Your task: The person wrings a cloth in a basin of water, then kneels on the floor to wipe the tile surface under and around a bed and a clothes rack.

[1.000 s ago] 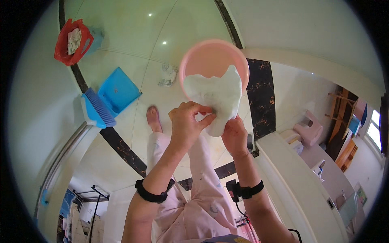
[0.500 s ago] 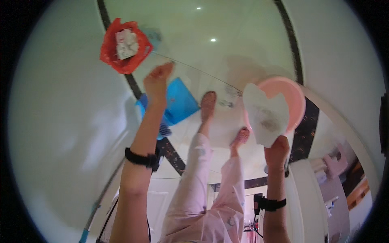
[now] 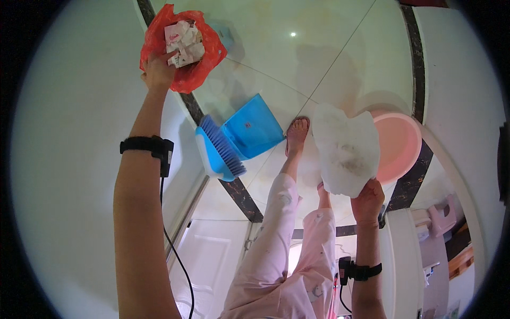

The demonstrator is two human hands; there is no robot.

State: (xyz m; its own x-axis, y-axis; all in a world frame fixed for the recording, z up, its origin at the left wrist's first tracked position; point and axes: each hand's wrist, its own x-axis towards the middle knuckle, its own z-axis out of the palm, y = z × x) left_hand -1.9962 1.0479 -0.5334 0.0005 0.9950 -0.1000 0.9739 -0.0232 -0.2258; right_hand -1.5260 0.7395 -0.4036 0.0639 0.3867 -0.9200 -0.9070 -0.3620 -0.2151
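My left hand (image 3: 158,70) reaches over the near rim of a red plastic bag (image 3: 208,57), its index finger stretched toward the crumpled white paper (image 3: 187,45) inside and its thumb apart. My right hand (image 3: 368,203) pinches the lower edge of a thin white wipe (image 3: 344,143), which hangs spread out. Grey dirt marks the middle of the wipe. Behind the wipe stands a pink basin (image 3: 406,146), its left side hidden.
A blue dustpan (image 3: 257,130) and a blue brush with bristles (image 3: 220,149) lie beside the dark floor border. My sandalled foot (image 3: 297,133) stands between dustpan and wipe. White walls rise left and right, and a white door (image 3: 199,260) shows below.
My left hand has moved forward and left to the red bag, uncovering the brush and dustpan. My right hand still holds the wipe, now more in front of my right foot. The view has shifted.
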